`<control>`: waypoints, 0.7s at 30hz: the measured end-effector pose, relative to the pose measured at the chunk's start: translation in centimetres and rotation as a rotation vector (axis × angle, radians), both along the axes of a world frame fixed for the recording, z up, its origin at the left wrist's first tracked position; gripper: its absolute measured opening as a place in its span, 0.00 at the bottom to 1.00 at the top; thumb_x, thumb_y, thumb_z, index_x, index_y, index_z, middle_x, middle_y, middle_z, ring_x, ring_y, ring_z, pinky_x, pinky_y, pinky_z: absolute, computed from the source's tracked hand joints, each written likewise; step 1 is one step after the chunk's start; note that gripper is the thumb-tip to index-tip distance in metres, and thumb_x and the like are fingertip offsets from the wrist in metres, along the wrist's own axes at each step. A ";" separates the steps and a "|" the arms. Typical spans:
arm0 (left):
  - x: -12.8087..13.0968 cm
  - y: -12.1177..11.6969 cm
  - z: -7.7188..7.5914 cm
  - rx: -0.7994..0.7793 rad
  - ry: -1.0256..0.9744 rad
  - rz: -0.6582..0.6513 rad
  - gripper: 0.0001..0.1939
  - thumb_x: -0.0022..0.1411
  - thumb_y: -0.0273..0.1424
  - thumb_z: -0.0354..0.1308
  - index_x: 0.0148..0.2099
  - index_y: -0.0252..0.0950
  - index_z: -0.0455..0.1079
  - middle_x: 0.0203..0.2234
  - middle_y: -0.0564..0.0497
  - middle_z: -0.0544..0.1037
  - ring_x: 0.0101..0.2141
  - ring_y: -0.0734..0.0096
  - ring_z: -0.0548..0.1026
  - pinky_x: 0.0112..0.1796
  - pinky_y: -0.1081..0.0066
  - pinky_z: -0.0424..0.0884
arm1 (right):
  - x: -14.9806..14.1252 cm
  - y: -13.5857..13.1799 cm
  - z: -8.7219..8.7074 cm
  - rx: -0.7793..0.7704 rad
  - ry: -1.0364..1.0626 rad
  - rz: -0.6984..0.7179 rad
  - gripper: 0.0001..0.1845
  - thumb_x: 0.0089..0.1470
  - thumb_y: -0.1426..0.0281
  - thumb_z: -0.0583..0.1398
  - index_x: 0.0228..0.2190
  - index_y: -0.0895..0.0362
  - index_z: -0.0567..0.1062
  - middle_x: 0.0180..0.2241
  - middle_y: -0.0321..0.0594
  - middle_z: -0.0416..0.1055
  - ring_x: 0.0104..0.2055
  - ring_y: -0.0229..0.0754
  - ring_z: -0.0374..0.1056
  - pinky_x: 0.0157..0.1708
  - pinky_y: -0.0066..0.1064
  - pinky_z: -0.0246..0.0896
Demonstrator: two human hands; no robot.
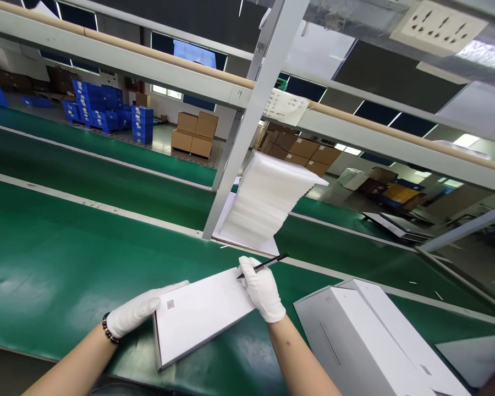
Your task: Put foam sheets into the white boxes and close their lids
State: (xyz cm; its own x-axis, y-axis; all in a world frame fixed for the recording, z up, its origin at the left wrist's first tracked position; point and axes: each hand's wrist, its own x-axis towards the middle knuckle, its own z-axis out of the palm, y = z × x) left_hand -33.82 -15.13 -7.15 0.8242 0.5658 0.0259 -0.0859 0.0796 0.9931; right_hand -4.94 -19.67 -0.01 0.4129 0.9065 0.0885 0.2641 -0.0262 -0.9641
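A flat white box [204, 319] with a small printed square code near its left end lies tilted on the green bench. My left hand [134, 311], in a white glove with a beaded bracelet at the wrist, grips the box's left end, thumb on the top face and fingers along the far edge. In my gloved right hand [262, 289] is a black pen [268, 264], pinched between thumb and fingers. Its tip points down at the far right corner of the box. Whether the tip touches the surface I cannot tell.
More white boxes [367, 335] lie at the right on the green bench top [66, 247]. A stack of white foam sheets [264, 198] stands behind a metal post [251, 121]. A power socket strip [439, 27] hangs at upper right. Blue crates [93, 104] and cardboard cartons [193, 135] stand beyond.
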 end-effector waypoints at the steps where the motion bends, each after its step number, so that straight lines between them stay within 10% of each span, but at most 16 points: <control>1: 0.1 -0.1 0.2 -0.009 0.000 -0.005 0.41 0.57 0.61 0.53 0.66 0.44 0.61 0.64 0.49 0.64 0.64 0.47 0.57 0.63 0.52 0.51 | -0.2 0.1 -0.1 -0.008 -0.032 -0.015 0.32 0.42 0.38 0.62 0.17 0.53 0.65 0.12 0.31 0.59 0.17 0.38 0.58 0.20 0.30 0.58; 13: 0.4 -0.1 0.4 -0.040 -0.037 -0.038 0.41 0.57 0.60 0.53 0.66 0.45 0.61 0.63 0.49 0.65 0.63 0.43 0.59 0.62 0.49 0.51 | -0.3 -0.2 -0.3 0.004 -0.324 -0.001 0.31 0.50 0.39 0.53 0.15 0.51 0.60 0.15 0.34 0.60 0.20 0.40 0.59 0.24 0.32 0.57; 21: 0.2 0.3 -0.8 -0.120 -0.089 -0.158 0.60 0.40 0.62 0.66 0.70 0.42 0.52 0.65 0.41 0.61 0.65 0.42 0.54 0.63 0.48 0.46 | -0.2 0.1 -0.4 0.051 -0.227 -0.029 0.31 0.48 0.40 0.57 0.15 0.52 0.62 0.14 0.33 0.61 0.19 0.40 0.60 0.22 0.31 0.58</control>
